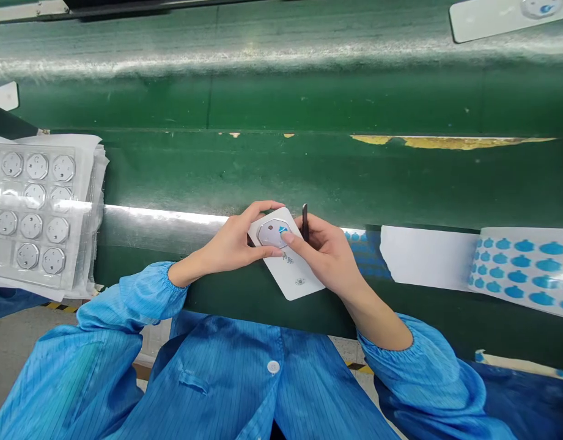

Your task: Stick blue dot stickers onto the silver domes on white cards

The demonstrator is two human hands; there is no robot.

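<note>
My left hand grips a white rounded-corner panel by its upper left edges, fingers behind and thumb on the front. A silvery octagonal disc sits at the panel's upper end, with a small blue sticker on its right part. The thumb of my right hand presses at that sticker. Its other fingers curl round a slim dark tool, which points upward; its working end is hidden, so its kind cannot be told. Small dark print shows lower on the panel.
At the left, a clear plastic tray with several octagonal discs rests on white sheets. Rightward lie a sheet of blue stickers and white backing paper. Beyond the worn edge of the green bench, another white panel lies on a green surface.
</note>
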